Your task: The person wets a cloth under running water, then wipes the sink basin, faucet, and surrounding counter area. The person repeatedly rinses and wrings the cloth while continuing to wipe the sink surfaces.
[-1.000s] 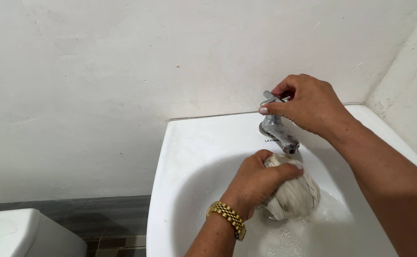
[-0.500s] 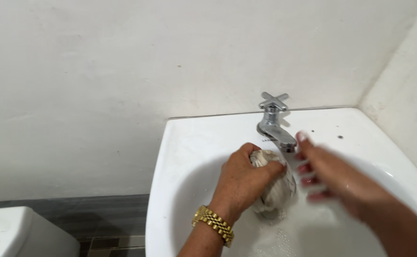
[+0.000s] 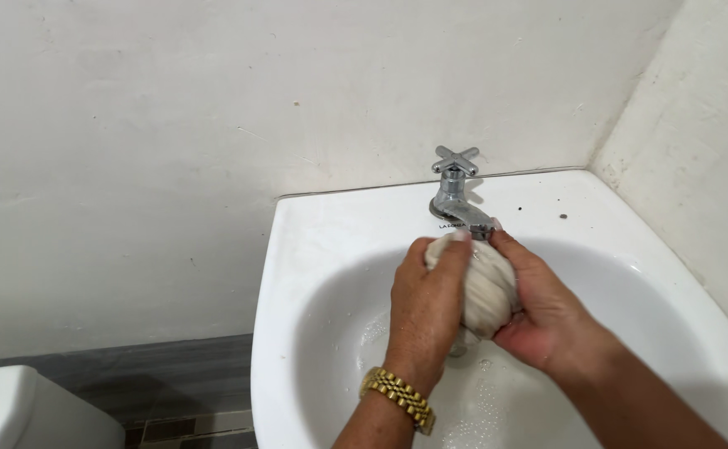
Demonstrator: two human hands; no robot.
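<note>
A bunched, wet off-white cloth (image 3: 487, 283) is squeezed between both my hands over the white sink basin (image 3: 314, 249). My left hand (image 3: 427, 312), with a gold watch on its wrist, wraps the cloth's left side. My right hand (image 3: 538, 312) grips its right side. The cloth sits just under the spout of the chrome tap (image 3: 457, 193), which has a cross handle. No stream of water is visible. Suds and droplets lie in the bowl below my hands.
The sink is set into a corner of plain white walls (image 3: 173, 125). A white toilet tank (image 3: 23, 407) stands at the lower left, above dark floor tiles (image 3: 181, 391).
My right hand let go of the tap handle, came down and took hold of the cloth's right side. The cloth was lifted slightly toward the spout. The view shifted a little to the right.
</note>
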